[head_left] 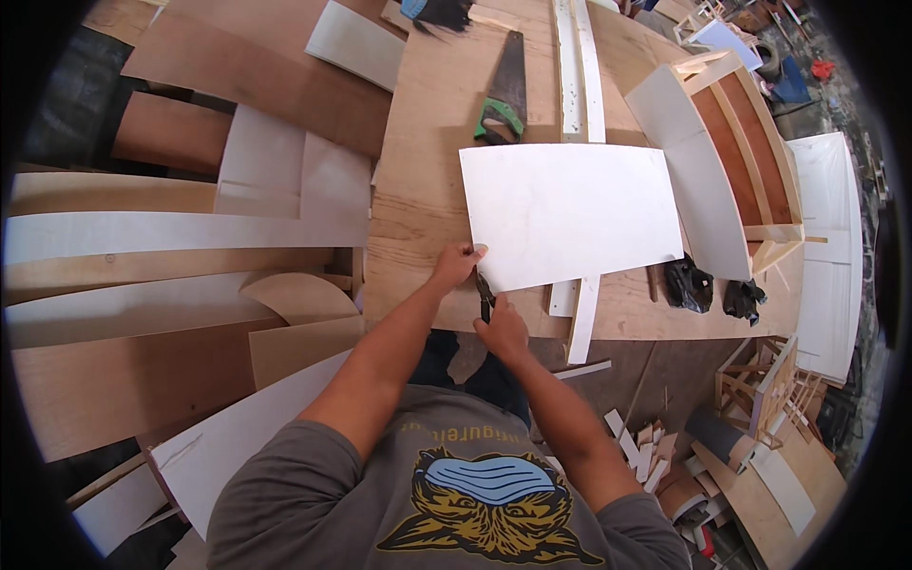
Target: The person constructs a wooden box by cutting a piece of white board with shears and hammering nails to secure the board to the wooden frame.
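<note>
the white panel (575, 214) lies near the front edge of the wooden table (413, 195), across two long white strips (586, 76), which come out from under it at its far side and at its near side. the left hand (460, 264) is at the near left corner of this panel. its thumb is on the upper face and its other fingers are bent at the edge, so the grip is narrow; how far the fingers go below, i cannot tell. the right hand (503, 328) is closed around the handle of a dark hand tool (485, 296), similar to pliers. the tip of this tool is at the same corner, just below the left hand, but i cannot tell if its mouth is open.

beyond the panel, a handsaw (511, 76) with a green handle lies flat, to the left of the strips. to the right of the panel stands a wooden frame (693, 142) with a white curved side, and nearer to the person there are two black plastic bags (689, 285). many boards (180, 228) lie at the left of the table, and wood scraps (646, 456) are on the floor at the lower right.
</note>
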Demonstrator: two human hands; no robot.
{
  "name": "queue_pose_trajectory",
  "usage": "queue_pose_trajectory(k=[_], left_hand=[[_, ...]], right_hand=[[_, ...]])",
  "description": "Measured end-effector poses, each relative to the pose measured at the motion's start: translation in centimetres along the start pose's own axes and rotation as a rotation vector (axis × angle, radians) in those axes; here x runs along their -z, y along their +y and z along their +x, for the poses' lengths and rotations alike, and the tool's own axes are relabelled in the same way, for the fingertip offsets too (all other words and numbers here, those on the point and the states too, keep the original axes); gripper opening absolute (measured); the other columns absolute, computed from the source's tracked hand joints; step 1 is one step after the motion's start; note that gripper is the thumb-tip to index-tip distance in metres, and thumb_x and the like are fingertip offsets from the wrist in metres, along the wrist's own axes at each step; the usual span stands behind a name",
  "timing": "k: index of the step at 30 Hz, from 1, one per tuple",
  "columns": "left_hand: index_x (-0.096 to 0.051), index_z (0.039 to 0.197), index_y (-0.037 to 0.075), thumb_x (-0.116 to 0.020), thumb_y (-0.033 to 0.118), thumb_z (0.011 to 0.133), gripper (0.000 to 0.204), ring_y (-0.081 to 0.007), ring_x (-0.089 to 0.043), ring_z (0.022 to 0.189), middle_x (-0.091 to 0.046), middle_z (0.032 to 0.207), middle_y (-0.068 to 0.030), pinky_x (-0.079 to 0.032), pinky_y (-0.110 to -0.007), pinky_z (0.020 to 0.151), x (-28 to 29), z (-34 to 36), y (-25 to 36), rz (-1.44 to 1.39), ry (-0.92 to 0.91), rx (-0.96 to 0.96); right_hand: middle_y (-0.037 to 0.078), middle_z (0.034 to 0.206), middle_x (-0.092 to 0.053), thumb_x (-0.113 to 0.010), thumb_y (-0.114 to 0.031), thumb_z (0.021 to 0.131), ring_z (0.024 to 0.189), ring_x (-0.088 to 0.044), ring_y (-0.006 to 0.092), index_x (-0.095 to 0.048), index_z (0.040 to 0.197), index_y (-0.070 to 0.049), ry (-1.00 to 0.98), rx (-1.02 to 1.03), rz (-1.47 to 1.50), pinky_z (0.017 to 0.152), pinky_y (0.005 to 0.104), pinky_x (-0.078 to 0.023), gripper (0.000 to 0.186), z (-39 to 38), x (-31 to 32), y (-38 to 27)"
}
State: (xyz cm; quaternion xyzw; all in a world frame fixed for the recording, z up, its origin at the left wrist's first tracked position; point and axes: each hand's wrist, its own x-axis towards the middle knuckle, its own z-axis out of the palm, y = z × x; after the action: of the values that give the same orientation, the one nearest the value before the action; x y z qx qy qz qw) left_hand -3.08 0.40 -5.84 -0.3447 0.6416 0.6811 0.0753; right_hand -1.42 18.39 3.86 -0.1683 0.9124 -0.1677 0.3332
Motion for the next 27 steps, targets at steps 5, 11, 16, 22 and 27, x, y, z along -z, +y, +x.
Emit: queue_pose_trajectory(k=[5,11,16,22,27], left_hand=[[-0.066,0.076,0.004,-0.076,0.038,0.094,0.04,-0.0085,-0.049,0.061,-0.057,0.067,0.0023,-0.04,-0.028,0.056,-0.3,-0.5,0.4,0.007,-0.001,-0.002],[-0.067,0.079,0.003,-0.075,0.038,0.094,0.039,-0.0098,-0.054,0.061,-0.059,0.069,0.0007,-0.044,-0.029,0.057,-0.2,-0.9,1.2,-0.078,-0.038,0.056],[-0.066,0.081,0.004,-0.074,0.039,0.095,0.039,-0.0101,-0.056,0.061,-0.06,0.069,0.0002,-0.045,-0.028,0.057,0.3,0.3,-0.4,0.035,-0.039,0.003],[-0.064,0.078,0.005,-0.074,0.037,0.095,0.038,-0.0084,-0.052,0.059,-0.058,0.066,0.0014,-0.042,-0.028,0.054,-0.3,-0.1,-0.1,-0.06,-0.066,-0.025],[-0.066,0.083,0.005,-0.074,0.036,0.096,0.034,-0.0077,-0.053,0.06,-0.058,0.068,0.0021,-0.042,-0.027,0.055,-0.2,-0.7,0.0,-0.1,-0.075,-0.018]], right_hand=[[0.031,0.112,-0.062,-0.071,-0.036,0.082,0.101,-0.065,0.0503,-0.044,0.122,-0.002,0.027,-0.082,0.049,0.088,0.0578,-0.052,0.059,0.0,-1.5,-0.1],[0.03,0.109,-0.065,-0.072,-0.035,0.081,0.101,-0.066,0.0505,-0.044,0.122,-0.002,0.001,-0.129,0.024,0.088,0.058,-0.052,0.06,0.5,-1.2,-0.4],[0.027,0.109,-0.066,-0.071,-0.035,0.083,0.1,-0.067,0.0476,-0.049,0.122,-0.002,-0.032,-0.105,0.001,0.089,0.0552,-0.054,0.056,0.4,-0.4,-0.5],[0.025,0.107,-0.067,-0.071,-0.035,0.082,0.097,-0.069,0.0458,-0.05,0.119,-0.005,-0.007,-0.057,-0.071,0.085,0.0548,-0.055,0.052,0.3,0.2,0.5],[0.023,0.105,-0.067,-0.071,-0.035,0.083,0.094,-0.069,0.0438,-0.05,0.117,-0.006,0.005,0.042,-0.08,0.081,0.0538,-0.056,0.05,0.7,0.0,2.3]])
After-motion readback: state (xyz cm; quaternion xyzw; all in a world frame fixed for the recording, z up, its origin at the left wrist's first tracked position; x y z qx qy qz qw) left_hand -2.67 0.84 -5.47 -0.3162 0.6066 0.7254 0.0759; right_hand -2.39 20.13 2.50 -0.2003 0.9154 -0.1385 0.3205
